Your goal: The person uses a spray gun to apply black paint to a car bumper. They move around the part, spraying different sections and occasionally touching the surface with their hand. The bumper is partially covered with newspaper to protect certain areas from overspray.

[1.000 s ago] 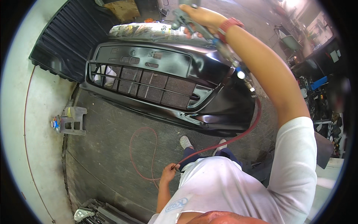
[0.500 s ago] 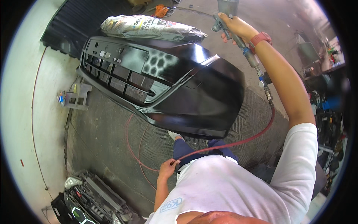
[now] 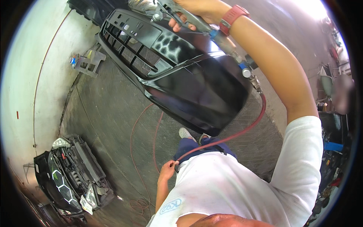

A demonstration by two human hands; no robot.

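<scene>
My right hand (image 3: 202,8) is closed around the handle of a spray gun (image 3: 197,25), high in the view and over the far part of a glossy black car bumper (image 3: 211,85). Only part of the gun shows, since its top runs past the upper edge. Fittings on its lower end join a red air hose (image 3: 230,138), which curves down past my waist. There my left hand (image 3: 166,171) pinches the hose. The bumper lies slantwise in front of me, with a slatted grille opening and a pale, sprayed honeycomb pattern on its surface.
At lower left sits a car front end (image 3: 77,170) with its inner parts exposed. A grey plastic stand (image 3: 92,62) is by the white wall (image 3: 22,87). More hose (image 3: 140,204) loops over the floor. Cluttered shop items (image 3: 332,151) line the right side.
The spray gun has come nearer and to the left, from beyond the bumper to above it. The view has shifted, showing more of the car front end. My left hand still holds the hose.
</scene>
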